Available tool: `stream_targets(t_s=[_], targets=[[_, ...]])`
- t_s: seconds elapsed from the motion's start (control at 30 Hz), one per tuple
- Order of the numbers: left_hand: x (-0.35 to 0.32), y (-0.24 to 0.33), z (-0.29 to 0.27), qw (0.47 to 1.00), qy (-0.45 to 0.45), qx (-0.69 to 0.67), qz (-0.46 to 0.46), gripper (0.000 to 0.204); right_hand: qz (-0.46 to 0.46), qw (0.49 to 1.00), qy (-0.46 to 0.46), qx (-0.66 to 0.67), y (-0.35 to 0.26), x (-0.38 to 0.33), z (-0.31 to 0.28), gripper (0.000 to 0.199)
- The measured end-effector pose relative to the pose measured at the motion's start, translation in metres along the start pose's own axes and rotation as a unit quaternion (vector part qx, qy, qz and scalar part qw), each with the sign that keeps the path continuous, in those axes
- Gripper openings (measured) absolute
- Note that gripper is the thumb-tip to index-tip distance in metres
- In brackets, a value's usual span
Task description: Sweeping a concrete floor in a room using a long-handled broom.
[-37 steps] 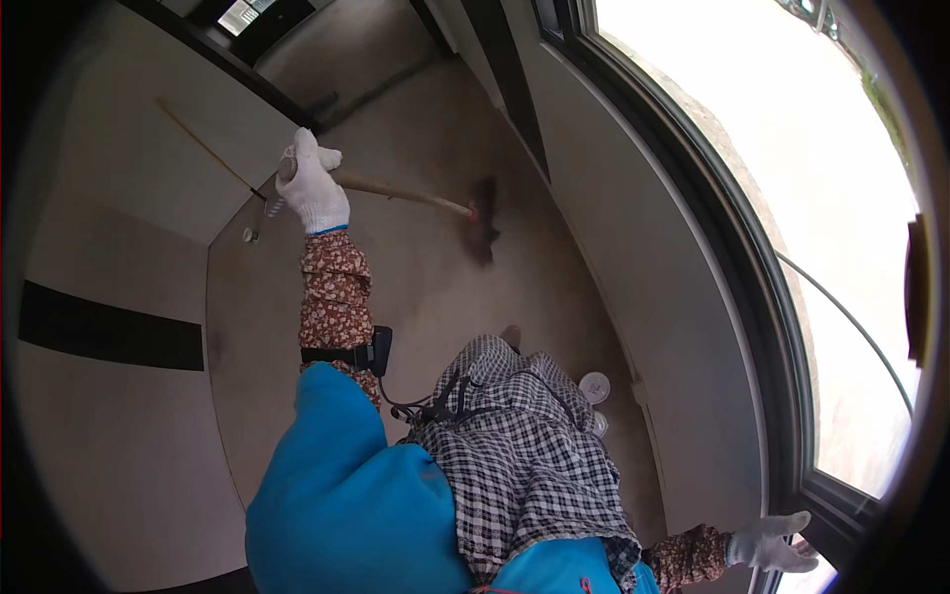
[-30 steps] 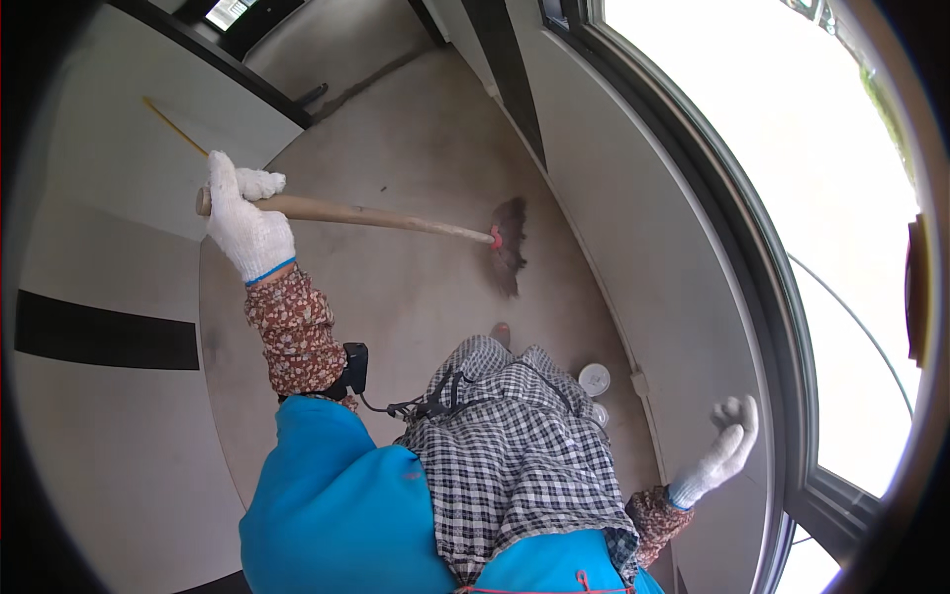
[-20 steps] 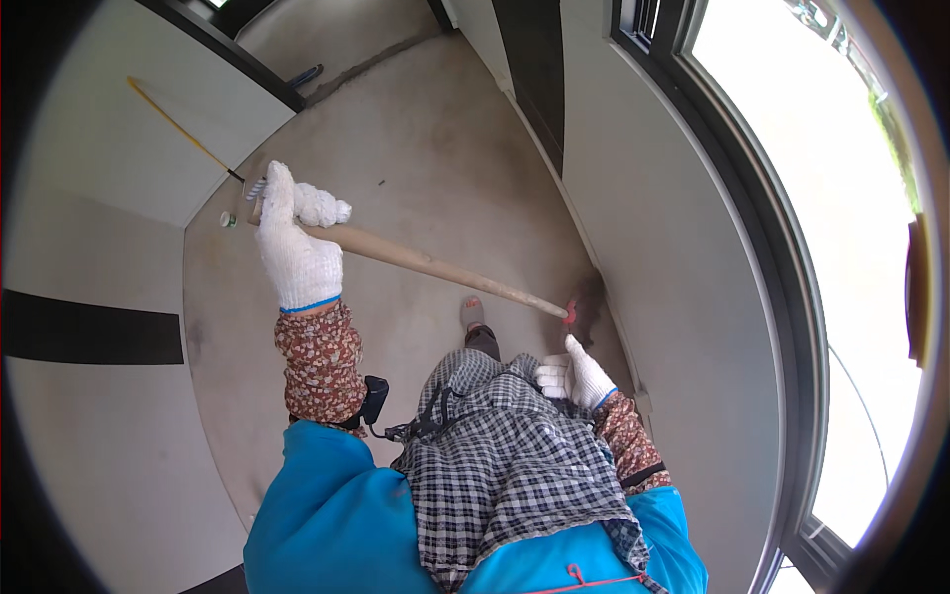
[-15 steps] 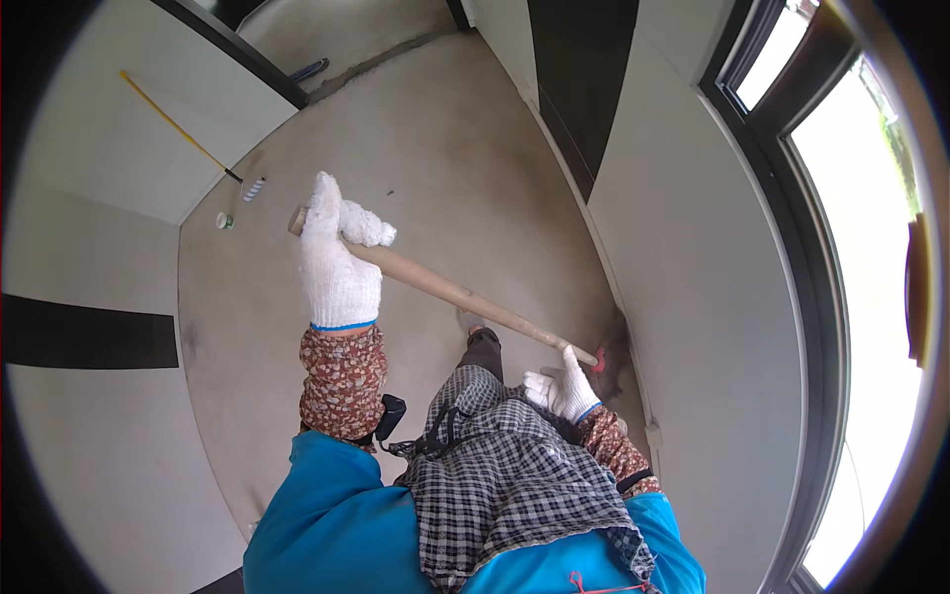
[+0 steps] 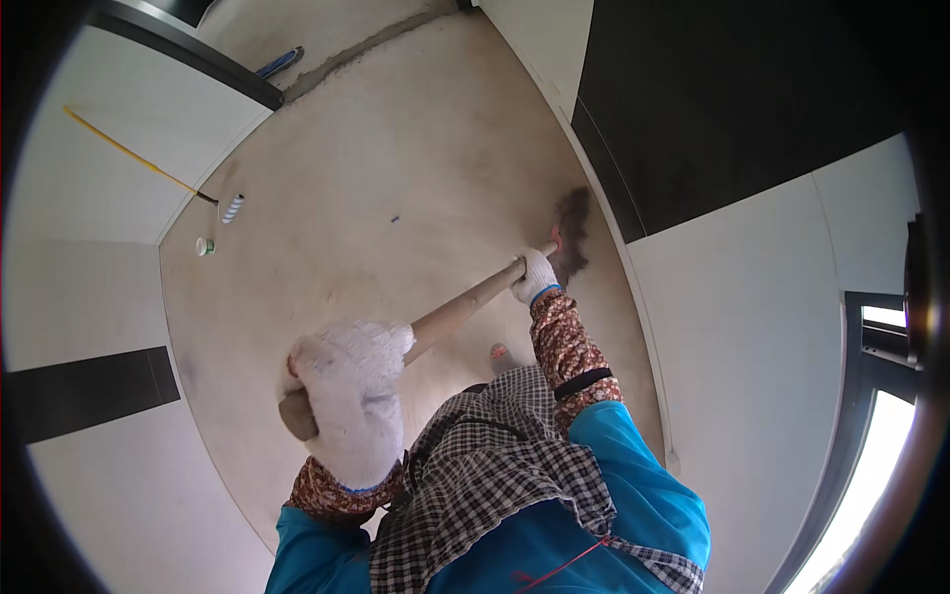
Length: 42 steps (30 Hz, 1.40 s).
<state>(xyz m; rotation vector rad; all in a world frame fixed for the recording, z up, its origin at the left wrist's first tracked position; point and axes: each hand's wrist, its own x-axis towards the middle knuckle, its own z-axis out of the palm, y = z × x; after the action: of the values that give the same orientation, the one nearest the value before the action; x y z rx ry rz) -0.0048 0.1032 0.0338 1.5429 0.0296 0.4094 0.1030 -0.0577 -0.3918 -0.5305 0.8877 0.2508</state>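
You are now gripping the broom [image 5: 465, 307] with both gloved hands, where a moment ago your right hand was hanging free by the window and only the left was on the handle. That is giving you a two-handed sweep along the foot of the wall.

Your left hand [image 5: 346, 401] is wrapping tight around the butt of the wooden handle at lower centre of the frame, its grip pressed fully around the wood. Your right hand [image 5: 536, 277] is clamping the handle far down, just beside the dark bristles [image 5: 572, 233], which are resting on the concrete floor [image 5: 396, 168] where it meets the dark wall panel [image 5: 732, 109] at centre right.

A small paint roller [image 5: 232, 208] and a tape roll [image 5: 204, 247] are lying well apart at upper left.
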Motion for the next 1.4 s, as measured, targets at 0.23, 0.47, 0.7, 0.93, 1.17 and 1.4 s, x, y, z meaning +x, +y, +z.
stream_targets(t_s=[0.23,0.47,0.7,0.93,1.17,1.4], targets=[[0.079,0.010,-0.012,0.984,0.026,-0.150,-0.090,0.046,0.058,0.992,0.093,0.062,-0.002,-0.129,-0.044,0.015],[0.137,-0.040,0.040,0.965,-0.006,-0.080,-0.250,0.041,0.113,0.961,0.205,0.146,-0.001,-0.072,-0.044,0.009],[0.200,-0.016,0.093,0.980,-0.193,-0.017,0.047,0.041,0.094,0.990,-0.006,0.108,-0.094,0.081,0.162,0.009],[0.287,0.056,0.067,0.997,-0.051,-0.058,-0.013,0.043,0.165,0.979,-0.028,0.120,-0.127,-0.038,0.229,0.014],[0.304,-0.041,0.096,0.967,-0.052,-0.080,-0.238,0.041,0.197,0.934,0.217,0.202,-0.074,-0.054,0.099,0.011],[0.313,-0.035,0.123,0.987,-0.099,-0.071,-0.106,0.042,0.106,0.980,0.093,0.141,-0.093,0.071,0.177,0.009]])
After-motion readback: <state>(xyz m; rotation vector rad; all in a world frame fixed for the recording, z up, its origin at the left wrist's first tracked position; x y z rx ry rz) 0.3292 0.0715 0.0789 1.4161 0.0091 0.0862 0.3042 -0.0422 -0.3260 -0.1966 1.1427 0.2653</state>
